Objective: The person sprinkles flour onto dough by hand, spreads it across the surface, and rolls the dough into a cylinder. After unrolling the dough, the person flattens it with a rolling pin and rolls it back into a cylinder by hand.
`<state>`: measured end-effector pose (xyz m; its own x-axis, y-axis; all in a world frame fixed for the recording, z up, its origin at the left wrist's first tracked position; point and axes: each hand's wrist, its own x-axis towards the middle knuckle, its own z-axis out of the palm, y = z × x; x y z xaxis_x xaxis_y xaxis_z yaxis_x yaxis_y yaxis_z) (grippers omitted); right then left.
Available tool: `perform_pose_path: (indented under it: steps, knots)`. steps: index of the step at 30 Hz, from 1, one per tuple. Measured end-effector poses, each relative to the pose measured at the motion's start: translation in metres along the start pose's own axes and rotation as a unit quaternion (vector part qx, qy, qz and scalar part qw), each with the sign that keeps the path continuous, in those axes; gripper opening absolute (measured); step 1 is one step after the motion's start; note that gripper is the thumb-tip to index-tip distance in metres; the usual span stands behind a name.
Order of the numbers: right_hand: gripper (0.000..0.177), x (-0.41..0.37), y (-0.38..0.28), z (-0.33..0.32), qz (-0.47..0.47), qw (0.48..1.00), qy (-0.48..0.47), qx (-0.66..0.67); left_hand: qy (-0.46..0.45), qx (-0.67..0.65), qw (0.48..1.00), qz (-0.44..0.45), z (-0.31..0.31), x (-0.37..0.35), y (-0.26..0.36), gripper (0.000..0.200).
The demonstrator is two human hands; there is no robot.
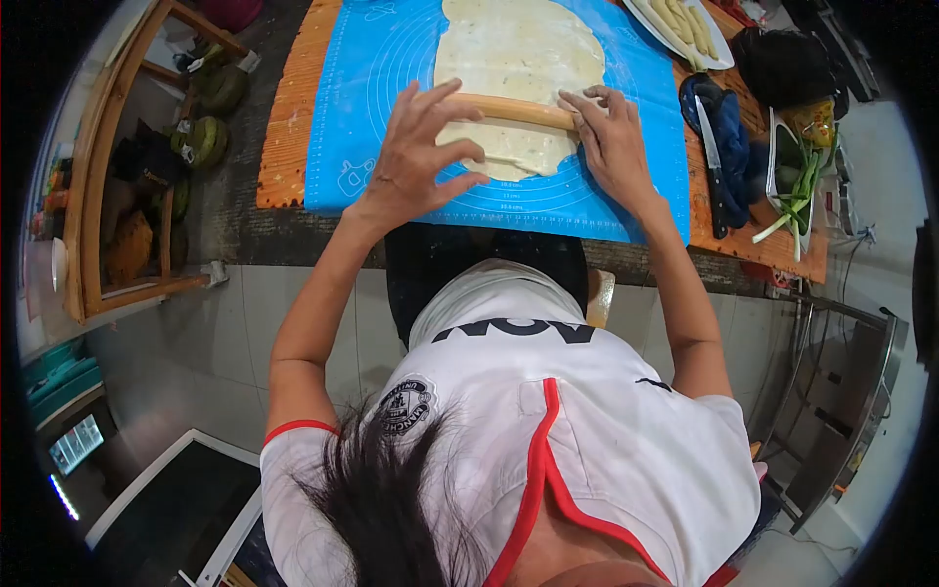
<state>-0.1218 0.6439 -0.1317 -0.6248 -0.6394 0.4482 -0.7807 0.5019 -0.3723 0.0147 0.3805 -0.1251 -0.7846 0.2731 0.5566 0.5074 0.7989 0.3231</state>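
A wooden rolling pin [514, 110] lies crosswise over a wide, flat sheet of dough [528, 49] flecked with small darker bits. The sheet rests on a blue silicone mat [337, 127] printed with circles and a ruler edge. My left hand [416, 147] is at the pin's left end, fingers spread and thumb held apart. At the other end, my right hand [611, 137] has its bent fingers on the pin, covering its tip. Below the pin, the dough's near edge looks slightly folded or uneven.
To the right on the wooden table [284, 127] are a plate of pale dough strips [685, 24], a knife [711, 147] on dark blue cloth, and green onions [807, 191]. A wooden-framed shelf [88, 186] stands left. A metal rack [851, 391] stands at right.
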Motion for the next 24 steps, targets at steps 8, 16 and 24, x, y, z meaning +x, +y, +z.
perform_pose_path:
  steps: [8,16,24]
  knots:
    - [0.026,-0.003,0.004,0.007,0.024,0.999,0.006,-0.023,-0.018,-0.042,0.999,-0.011,0.013,-0.004,-0.003,0.015]
    - [0.025,-0.005,0.003,0.009,0.029,0.999,0.019,-0.01,-0.06,0.003,0.998,0.004,0.017,0.0,-0.005,0.018]
    - [0.028,-0.006,0.004,0.008,0.024,0.999,0.013,-0.04,-0.043,-0.041,0.998,0.002,0.013,0.005,-0.001,0.016]
